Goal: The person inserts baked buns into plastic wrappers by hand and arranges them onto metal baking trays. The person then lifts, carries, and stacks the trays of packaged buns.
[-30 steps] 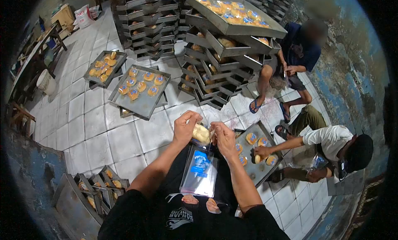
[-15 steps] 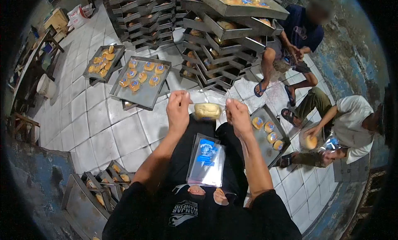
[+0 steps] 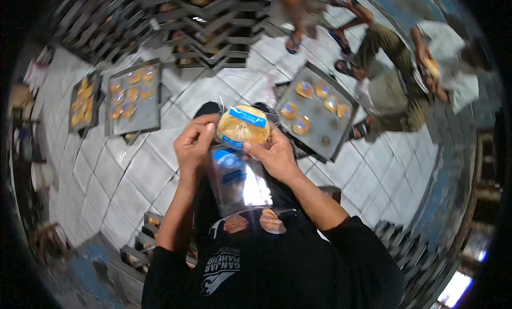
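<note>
A round golden bun (image 3: pixel 244 128) in a clear wrapper with blue printing is between my two hands, above my lap. My right hand (image 3: pixel 274 151) grips its lower right side, thumb across the front. At the bun's left edge, my left hand (image 3: pixel 196 143) has its fingers pinched together; whether they hold a bit of the wrapper is too small to tell. Below the bun, a stack of clear bags with blue printing (image 3: pixel 242 183) lies on my lap, its upper part partly behind my right hand.
Trays of wrapped buns rest on the tiled floor: one at right (image 3: pixel 325 128), two at left (image 3: pixel 154 103) (image 3: pixel 96 101). Stacked trays (image 3: pixel 213 29) rise ahead. At right a co-worker (image 3: pixel 448 47) holds a bun; another's legs (image 3: pixel 354 13) show at the top.
The bun has turned from edge-on, stretched between both hands, to show its printed face, with my right hand now round its side. The view has swung right, and the right co-worker's bun is raised.
</note>
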Demonstrator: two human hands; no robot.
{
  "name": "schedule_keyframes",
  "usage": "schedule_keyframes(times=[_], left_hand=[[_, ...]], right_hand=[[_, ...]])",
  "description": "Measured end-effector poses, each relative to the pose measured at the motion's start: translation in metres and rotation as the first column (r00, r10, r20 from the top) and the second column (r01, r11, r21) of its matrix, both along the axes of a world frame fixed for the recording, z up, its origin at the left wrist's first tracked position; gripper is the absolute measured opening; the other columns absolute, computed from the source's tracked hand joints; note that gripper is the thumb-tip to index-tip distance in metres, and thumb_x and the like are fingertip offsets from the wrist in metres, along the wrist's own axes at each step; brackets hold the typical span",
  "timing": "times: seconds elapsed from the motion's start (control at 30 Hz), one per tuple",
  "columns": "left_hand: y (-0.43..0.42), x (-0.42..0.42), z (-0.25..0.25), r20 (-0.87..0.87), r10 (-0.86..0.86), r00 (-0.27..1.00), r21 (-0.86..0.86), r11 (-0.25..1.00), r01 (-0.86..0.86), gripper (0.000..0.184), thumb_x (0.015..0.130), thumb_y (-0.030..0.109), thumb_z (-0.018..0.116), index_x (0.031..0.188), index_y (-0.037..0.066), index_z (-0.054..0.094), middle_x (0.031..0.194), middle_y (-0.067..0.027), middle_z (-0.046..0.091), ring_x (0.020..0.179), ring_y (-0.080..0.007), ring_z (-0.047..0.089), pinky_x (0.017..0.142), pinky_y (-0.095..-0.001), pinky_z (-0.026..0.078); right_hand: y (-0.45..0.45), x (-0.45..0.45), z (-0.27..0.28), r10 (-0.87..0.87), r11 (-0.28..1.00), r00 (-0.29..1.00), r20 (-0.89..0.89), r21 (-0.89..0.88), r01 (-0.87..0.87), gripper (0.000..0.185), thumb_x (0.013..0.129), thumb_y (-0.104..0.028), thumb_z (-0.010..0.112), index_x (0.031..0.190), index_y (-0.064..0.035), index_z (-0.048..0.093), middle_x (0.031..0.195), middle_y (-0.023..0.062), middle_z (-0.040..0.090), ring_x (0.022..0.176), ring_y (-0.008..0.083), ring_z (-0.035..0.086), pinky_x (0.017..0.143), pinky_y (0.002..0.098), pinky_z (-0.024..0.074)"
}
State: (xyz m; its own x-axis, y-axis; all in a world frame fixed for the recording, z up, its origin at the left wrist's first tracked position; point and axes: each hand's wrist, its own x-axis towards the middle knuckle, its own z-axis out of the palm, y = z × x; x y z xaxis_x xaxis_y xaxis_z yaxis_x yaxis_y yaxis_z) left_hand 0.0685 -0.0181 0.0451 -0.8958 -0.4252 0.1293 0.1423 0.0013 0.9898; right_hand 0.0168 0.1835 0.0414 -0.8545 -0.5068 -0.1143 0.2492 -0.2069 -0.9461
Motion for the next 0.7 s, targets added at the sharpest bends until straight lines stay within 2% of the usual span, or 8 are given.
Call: schedule_keyframes(times=[0.07,0.17,0.27,0.3,0.37,0.43,0.53,0.7], left_hand=[[0.004,0.001,-0.001,0.06,0.053,0.997,-0.047,0.998,-0.051,0.042,0.093,0.005,0.061,0.134,-0.003,0.054,0.138,-0.0137,0.056,0.124,-0.0217,0.055,0.105,-0.0331,0.043],[0.004,0.032,0.004,0.093,0.021,0.995,-0.276,0.961,0.005,0.055,0.091,0.011,0.065,0.142,0.001,0.048,0.149,-0.0154,0.047,0.133,-0.0262,0.049,0.109,-0.0373,0.04],[0.009,0.063,-0.012,0.117,-0.069,0.991,-0.697,0.705,0.131,0.073,0.078,0.007,0.075,0.145,0.009,0.047,0.152,-0.0186,0.043,0.142,-0.0357,0.04,0.116,-0.044,0.034],[0.012,0.07,-0.024,0.122,-0.075,0.99,-0.719,0.681,0.141,0.061,0.081,0.009,0.075,0.14,0.012,0.056,0.153,-0.0194,0.042,0.143,-0.0401,0.037,0.116,-0.0468,0.033],[0.02,0.071,-0.039,0.192,-0.043,0.981,-0.876,0.443,0.19,0.045,0.084,0.006,0.071,0.128,0.015,0.067,0.153,-0.0192,0.042,0.143,-0.0435,0.035,0.115,-0.0475,0.034],[0.02,0.082,-0.027,0.212,-0.019,0.977,-0.849,0.491,0.194,0.038,0.084,0.003,0.069,0.12,0.015,0.073,0.153,-0.0185,0.042,0.143,-0.0463,0.033,0.115,-0.0477,0.033],[0.022,0.08,-0.018,0.173,-0.109,0.979,-0.867,0.455,0.204,0.033,0.081,0.004,0.073,0.112,0.014,0.076,0.152,-0.0171,0.046,0.143,-0.0463,0.033,0.115,-0.0478,0.033],[0.027,0.085,-0.019,0.128,-0.03,0.991,-0.908,0.399,0.129,0.034,0.08,0.008,0.074,0.114,0.016,0.075,0.152,-0.0167,0.045,0.142,-0.0474,0.034,0.113,-0.0525,0.034]], right_hand=[[0.038,-0.01,-0.015,-0.092,0.887,0.961,-0.261,0.417,0.198,0.055,0.084,-0.013,0.078,0.131,-0.0016,0.052,0.116,0.0141,0.064,0.098,0.0175,0.065,0.082,0.0311,0.0541],[0.108,-0.016,-0.064,-0.248,0.587,0.723,-0.645,0.494,0.641,0.052,0.083,-0.007,0.072,0.131,-0.0016,0.053,0.121,0.0206,0.063,0.114,0.0338,0.062,0.097,0.0399,0.0482],[0.182,0.011,-0.14,0.017,0.208,0.585,-0.811,0.575,0.791,0.059,0.084,-0.01,0.071,0.137,0.0001,0.047,0.129,0.0226,0.058,0.12,0.0412,0.056,0.104,0.0423,0.043],[0.175,0.018,-0.131,-0.109,0.23,0.596,-0.796,0.563,0.794,0.04,0.087,-0.014,0.069,0.123,0.0008,0.059,0.117,0.0202,0.064,0.109,0.0393,0.059,0.097,0.0412,0.046],[0.164,0.028,-0.079,-0.111,0.55,0.959,-0.262,0.787,0.279,0.02,0.09,-0.016,0.066,0.1,0.0016,0.067,0.1,0.0167,0.066,0.098,0.0354,0.061,0.09,0.0404,0.0471],[0.145,0.043,-0.072,-0.173,0.602,0.939,-0.297,0.723,0.34,0.019,0.091,-0.015,0.065,0.083,0.0022,0.068,0.087,0.0143,0.066,0.089,0.0317,0.061,0.084,0.0403,0.0467],[0.1,0.032,-0.016,0.108,0.765,0.754,-0.647,0.539,0.353,0.056,0.077,-0.028,0.081,0.122,-0.0024,0.06,0.137,0.0173,0.053,0.128,0.0393,0.049,0.108,0.0459,0.0382],[0.052,0.025,0.018,0.444,0.737,0.567,-0.693,0.643,0.209,0.076,0.073,-0.03,0.082,0.137,-0.004,0.049,0.145,0.0211,0.041,0.139,0.0456,0.034,0.114,0.0581,0.0271]])
